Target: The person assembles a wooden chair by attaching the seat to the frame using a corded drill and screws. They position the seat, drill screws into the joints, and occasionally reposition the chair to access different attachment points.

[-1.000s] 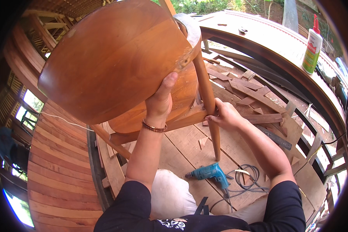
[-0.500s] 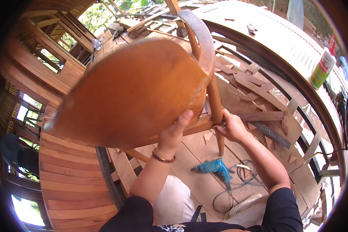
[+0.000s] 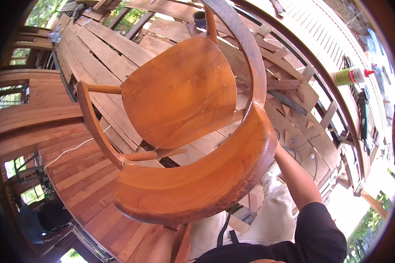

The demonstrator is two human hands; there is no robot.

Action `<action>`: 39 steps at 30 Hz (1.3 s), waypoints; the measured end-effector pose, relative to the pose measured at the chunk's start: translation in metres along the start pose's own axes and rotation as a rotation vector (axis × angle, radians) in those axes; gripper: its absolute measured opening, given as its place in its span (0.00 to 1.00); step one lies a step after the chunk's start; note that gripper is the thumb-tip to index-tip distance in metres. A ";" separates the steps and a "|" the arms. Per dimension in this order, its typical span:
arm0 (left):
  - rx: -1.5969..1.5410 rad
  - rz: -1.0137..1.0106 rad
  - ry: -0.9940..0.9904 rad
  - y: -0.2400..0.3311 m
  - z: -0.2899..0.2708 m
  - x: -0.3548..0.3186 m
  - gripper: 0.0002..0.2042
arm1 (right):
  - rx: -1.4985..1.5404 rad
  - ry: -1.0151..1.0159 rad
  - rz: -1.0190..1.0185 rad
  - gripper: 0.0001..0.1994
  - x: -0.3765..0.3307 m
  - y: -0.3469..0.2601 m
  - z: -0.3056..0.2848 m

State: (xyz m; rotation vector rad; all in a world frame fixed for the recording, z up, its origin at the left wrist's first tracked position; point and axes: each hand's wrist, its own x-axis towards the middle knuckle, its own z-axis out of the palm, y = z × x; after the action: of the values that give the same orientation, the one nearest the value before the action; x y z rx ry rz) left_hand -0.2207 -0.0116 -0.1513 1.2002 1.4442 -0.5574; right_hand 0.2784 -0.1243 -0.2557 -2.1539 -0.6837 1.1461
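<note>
A brown wooden armchair fills the middle of the view, tilted, with its smooth seat [image 3: 180,92] showing on the far side. Its broad curved backrest [image 3: 193,188] is nearest me, and one curved arm [image 3: 255,65] sweeps away on the right. My right forearm [image 3: 299,177] reaches up to the backrest's right end, where the hand is hidden behind the wood. Below the backrest's lower left edge, part of my left forearm [image 3: 160,246] shows; that hand is covered by the chair. How the fingers of either hand lie cannot be seen.
Loose boards [image 3: 105,44] and wood scraps cover the floor beyond the chair. A green and white bottle with a red tip [image 3: 350,76] lies near the pale slatted surface [image 3: 316,30] at right. A dark cup-shaped container [image 3: 199,19] stands behind the seat. A cable [image 3: 314,158] lies at right.
The chair has been turned over, so its backrest now faces me and the seat lies beyond. Both hands, earlier visible at the seat and a leg, are now hidden. The view has shifted.
</note>
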 end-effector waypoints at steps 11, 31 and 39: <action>0.035 -0.197 -0.286 -0.129 -0.042 -0.068 0.15 | -0.286 -0.235 0.817 0.23 -0.372 0.027 0.004; 0.075 0.313 -0.287 0.112 -0.058 -0.179 0.14 | 0.079 -0.644 0.735 0.23 -0.556 -0.089 -0.032; -0.108 1.867 0.448 0.354 -0.201 -0.394 0.21 | -0.051 -0.667 0.599 0.22 -0.557 -0.119 -0.049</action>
State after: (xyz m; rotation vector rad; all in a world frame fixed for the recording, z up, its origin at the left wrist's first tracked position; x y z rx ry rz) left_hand -0.0507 0.1500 0.3639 2.0053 0.1572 1.0914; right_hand 0.0262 -0.4316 0.1547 -2.0613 -0.3197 2.2364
